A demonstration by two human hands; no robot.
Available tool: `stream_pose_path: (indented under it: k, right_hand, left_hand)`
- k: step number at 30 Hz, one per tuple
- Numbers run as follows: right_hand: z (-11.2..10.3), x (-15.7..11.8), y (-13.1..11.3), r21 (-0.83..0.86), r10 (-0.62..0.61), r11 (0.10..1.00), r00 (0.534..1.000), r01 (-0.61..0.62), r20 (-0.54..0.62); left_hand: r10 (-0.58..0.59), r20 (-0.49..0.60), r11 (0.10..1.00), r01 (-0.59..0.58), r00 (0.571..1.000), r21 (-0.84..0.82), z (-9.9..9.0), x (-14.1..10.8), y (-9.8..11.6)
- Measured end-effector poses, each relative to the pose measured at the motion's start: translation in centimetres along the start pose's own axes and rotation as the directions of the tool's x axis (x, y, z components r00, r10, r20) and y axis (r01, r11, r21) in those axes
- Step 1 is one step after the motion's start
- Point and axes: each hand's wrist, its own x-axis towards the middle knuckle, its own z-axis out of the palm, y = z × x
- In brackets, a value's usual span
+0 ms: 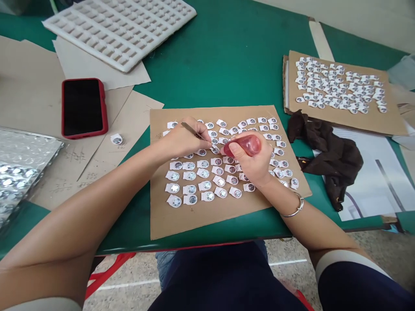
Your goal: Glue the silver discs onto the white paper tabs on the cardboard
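My left hand (188,139) is closed around a pair of thin metal tweezers (191,129), its fingertips low over the middle of a brown cardboard sheet (194,218). My right hand (254,162) grips a red squeeze bottle (248,145), tilted with its narrow end towards my left fingertips. Between both hands lies one small white tab with a round metallic piece (214,149); whether the tweezers' tips touch it is too small to tell. Rows of similar tabs (189,188) cover the sheet, several hidden under my hands.
A red-cased phone (84,108) and a single loose tab (116,138) lie on papers at left. Behind stands a white gridded tray (123,32). Another tab-covered cardboard (350,116), a dark cloth (340,155) and printed sheets are at right. Bubble wrap (29,149) lies far left.
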Motion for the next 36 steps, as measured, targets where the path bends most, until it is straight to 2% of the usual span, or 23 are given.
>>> stream_pose_path:
  k: [11, 18, 25, 29, 32, 34, 36]
  right_hand:
    - [0.0, 0.2, -0.5, -0.058, -0.023, 0.998, 1.0, 0.023, 0.0]
    - [0.1, 0.4, -0.7, -0.062, -0.081, 0.995, 0.996, 0.08, -0.026]
    - [-0.2, 0.6, -0.5, -0.023, -0.035, 0.999, 0.998, 0.034, -0.042]
    - [-2.0, 1.8, -0.9, 0.128, 0.049, 0.991, 0.982, -0.025, -0.183]
    - [-4.5, 3.2, -2.1, 0.242, 0.073, 0.97, 0.96, -0.006, -0.271]
    - [-6.5, 3.9, -3.0, 0.352, 0.088, 0.935, 0.937, 0.04, -0.339]
    - [-8.5, 4.4, -3.9, 0.426, 0.102, 0.901, 0.918, 0.078, -0.383]
  left_hand:
    - [-0.027, 0.003, 1.0, 0.027, 1.0, 0.007, -0.1, -0.1, 0.3]
    - [-0.02, -0.001, 1.0, 0.02, 1.0, 0.021, -0.2, 0.0, 0.3]
    - [-0.027, 0.011, 0.999, 0.027, 1.0, 0.018, 0.0, -0.2, 0.4]
    - [-0.006, -0.002, 1.0, 0.006, 1.0, 0.022, -0.5, -0.9, 1.4]
    - [0.033, -0.066, 0.999, -0.033, 0.997, -0.002, -2.0, -1.4, 2.0]
    - [0.029, -0.189, 0.997, -0.042, 0.981, -0.063, -3.5, -1.2, 1.6]
    - [-0.038, -0.359, 0.991, -0.011, 0.933, -0.134, -4.9, -0.6, 0.7]
